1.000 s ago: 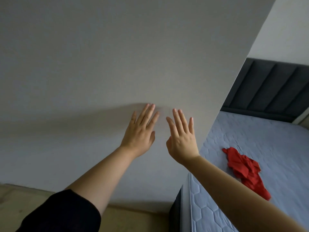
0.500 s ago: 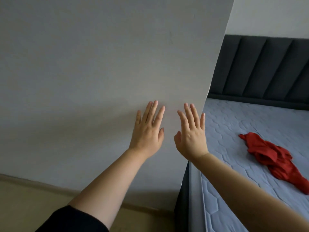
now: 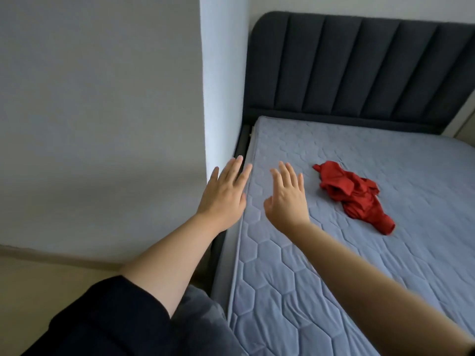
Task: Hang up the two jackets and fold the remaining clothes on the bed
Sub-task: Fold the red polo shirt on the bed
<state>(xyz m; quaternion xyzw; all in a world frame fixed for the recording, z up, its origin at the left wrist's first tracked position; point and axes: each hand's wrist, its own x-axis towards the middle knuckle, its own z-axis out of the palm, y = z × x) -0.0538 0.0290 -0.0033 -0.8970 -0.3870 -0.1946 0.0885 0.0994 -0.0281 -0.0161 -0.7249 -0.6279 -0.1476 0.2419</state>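
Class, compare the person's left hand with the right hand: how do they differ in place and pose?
The left hand hangs over the mattress edge beside the wall; the right hand is over the mattress, nearer the red garment. The left arm shows a dark sleeve; the right arm is bare. Both hands are open, fingers straight, holding nothing.

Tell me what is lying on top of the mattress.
One crumpled red garment lies on the mattress. Both hands are open, holding nothing. Anything under the garment's folds is hidden.
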